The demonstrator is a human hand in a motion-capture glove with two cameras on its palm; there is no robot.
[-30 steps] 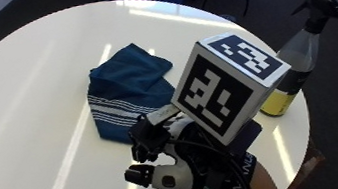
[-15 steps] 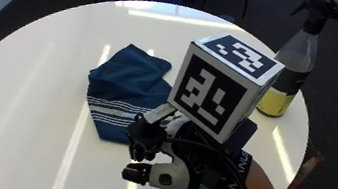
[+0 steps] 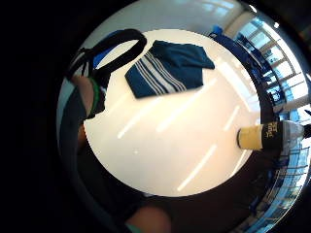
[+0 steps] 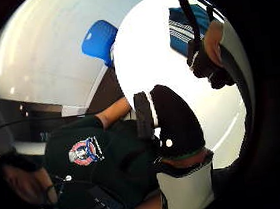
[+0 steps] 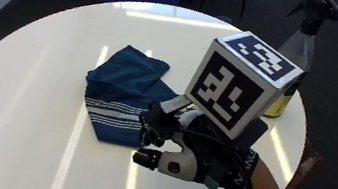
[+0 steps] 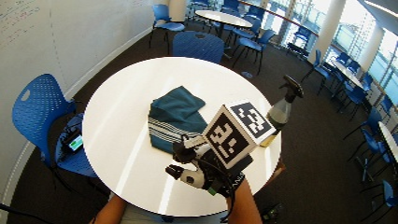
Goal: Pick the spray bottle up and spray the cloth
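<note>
1. At the near edge of the white round table (image 5: 27,90), the gloved right hand (image 5: 183,145) hovers above the tabletop and holds nothing. From the outside view I cannot tell how its fingers are set, since the rig covers most of them.
2. Just beyond the hand lies the cloth (image 5: 126,98), dark blue with white stripes at one end, rumpled and folded over itself on the table. It looks soft and limp, so it should take the spray where it lies and will likely not shift.
3. Farther off, to the right near the table's rim, stands the spray bottle (image 5: 297,52), upright and well apart from both the hand and the cloth. Its black trigger head (image 5: 317,1) sits on a narrow neck above a clear body, with yellowish liquid low down, as the little-finger palm view (image 3: 265,136) also shows.
4. The bottle looks like light, stiff plastic, only partly filled, with smooth walls that may be slippery. I judge the neck just under the trigger head to be the best place to hold it, with a finger free for the trigger. Standing so near the rim, it could tip off if nudged.
5. The tabletop is glossy and hard, streaked with reflected light.
6. Around the table, the wide outside view shows dark carpet, a blue chair (image 6: 37,109) by the wall, more blue chairs and another white table (image 6: 227,18) beyond, and tall windows (image 6: 367,37) at the far side.
</note>
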